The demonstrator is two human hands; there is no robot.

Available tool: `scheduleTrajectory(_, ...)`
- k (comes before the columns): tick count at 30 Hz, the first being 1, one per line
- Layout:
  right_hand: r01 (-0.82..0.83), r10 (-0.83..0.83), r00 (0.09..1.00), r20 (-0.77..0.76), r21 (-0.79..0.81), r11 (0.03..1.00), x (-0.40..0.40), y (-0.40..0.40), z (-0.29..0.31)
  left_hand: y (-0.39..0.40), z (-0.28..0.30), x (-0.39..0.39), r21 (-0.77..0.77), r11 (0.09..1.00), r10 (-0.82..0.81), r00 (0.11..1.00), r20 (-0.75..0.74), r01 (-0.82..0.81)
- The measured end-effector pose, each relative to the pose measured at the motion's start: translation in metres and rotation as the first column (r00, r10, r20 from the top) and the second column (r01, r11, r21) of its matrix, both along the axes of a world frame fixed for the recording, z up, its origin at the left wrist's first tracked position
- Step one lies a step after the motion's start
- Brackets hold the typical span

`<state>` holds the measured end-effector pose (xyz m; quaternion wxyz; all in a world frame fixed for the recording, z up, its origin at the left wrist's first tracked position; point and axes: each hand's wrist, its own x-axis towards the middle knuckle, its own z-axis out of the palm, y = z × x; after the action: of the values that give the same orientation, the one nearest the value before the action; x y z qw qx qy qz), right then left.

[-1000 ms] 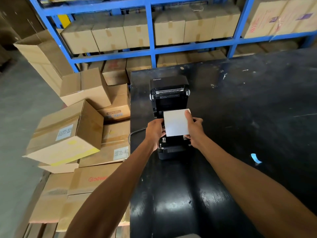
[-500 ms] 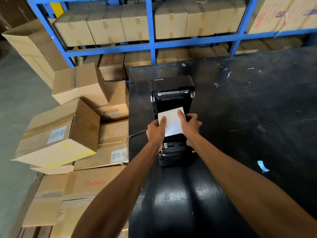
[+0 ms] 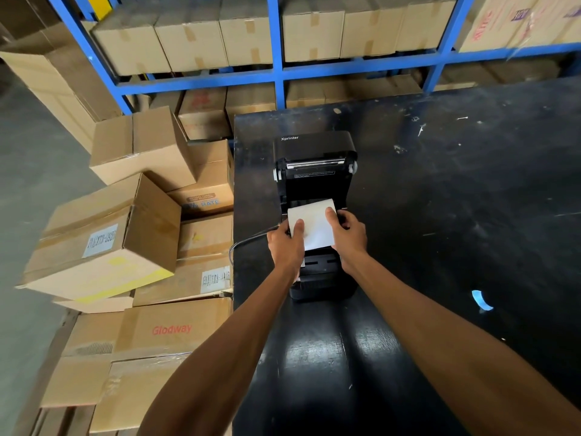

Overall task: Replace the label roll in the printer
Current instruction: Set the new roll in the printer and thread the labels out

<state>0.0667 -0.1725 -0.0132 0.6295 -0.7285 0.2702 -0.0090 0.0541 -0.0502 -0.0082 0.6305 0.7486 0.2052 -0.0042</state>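
Observation:
A black label printer stands on the black table with its lid raised toward the shelves. A white strip of label paper lies over the open bay, running back into the printer; the roll itself is hidden. My left hand pinches the strip's left edge with the thumb on top. My right hand holds the right edge the same way. Both hands rest over the printer's front half.
Stacked cardboard boxes crowd the floor left of the table. Blue shelving with more boxes runs along the back. A cable leaves the printer's left side. A blue tape scrap lies on the table at right.
The paper has come down from held up above the printer to lying low over the open bay. Both hands moved with it, the left thumb now on top.

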Motion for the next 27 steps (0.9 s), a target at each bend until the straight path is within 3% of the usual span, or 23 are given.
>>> scheduleTrajectory(16, -0.04, 0.04, 0.999, -0.006, -0.134, 0.99, -0.006, -0.008, -0.016, -0.009, -0.002, 0.007, 0.143, 0.987, -0.08, 0.997, 0.023, 0.076)
scheduleTrajectory(27, -0.097, 0.093, 0.995, -0.032, -0.167, 0.981, -0.005, -0.01, -0.019, -0.011, -0.01, 0.004, 0.123, 0.991, -0.052, 0.998, 0.024, 0.049)
